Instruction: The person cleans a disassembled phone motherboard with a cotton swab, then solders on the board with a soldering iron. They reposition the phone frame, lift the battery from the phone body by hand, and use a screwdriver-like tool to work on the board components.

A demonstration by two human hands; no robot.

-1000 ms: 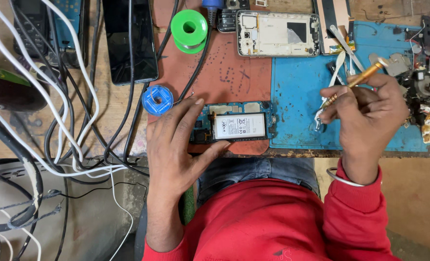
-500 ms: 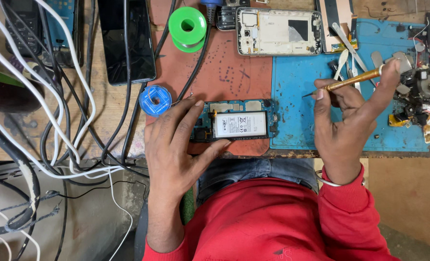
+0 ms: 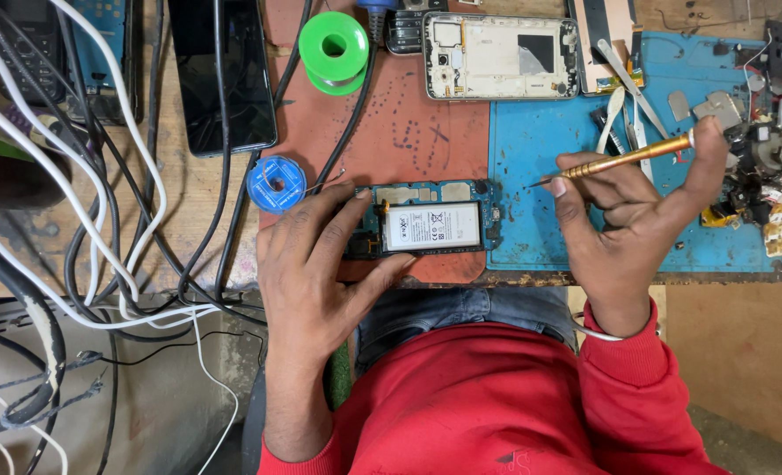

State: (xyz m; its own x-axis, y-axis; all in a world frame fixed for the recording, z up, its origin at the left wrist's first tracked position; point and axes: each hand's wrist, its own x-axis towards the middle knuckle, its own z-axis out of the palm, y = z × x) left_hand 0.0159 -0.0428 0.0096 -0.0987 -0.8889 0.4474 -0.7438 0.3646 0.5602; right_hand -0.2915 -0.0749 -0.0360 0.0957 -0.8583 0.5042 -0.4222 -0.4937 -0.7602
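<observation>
An opened phone (image 3: 435, 227) with a white battery and bare circuit board lies at the bench's front edge, across a red mat (image 3: 409, 123) and a blue mat (image 3: 540, 149). My left hand (image 3: 316, 264) lies flat on the phone's left end, thumb under its lower edge. My right hand (image 3: 633, 220) grips a gold screwdriver (image 3: 620, 161). Its tip points left, hanging over the blue mat just right of the phone.
A green spool (image 3: 334, 41), a small blue spool (image 3: 277, 185), a white phone frame (image 3: 501, 55), a black phone (image 3: 221, 75) and tweezers (image 3: 624, 97) lie on the bench. Tangled black and white cables (image 3: 101, 229) cover the left. Loose parts (image 3: 765, 176) pile up at right.
My right hand swung the screwdriver from upright over the right of the blue mat to level, then moved it left toward the phone. My left hand stayed on the phone.
</observation>
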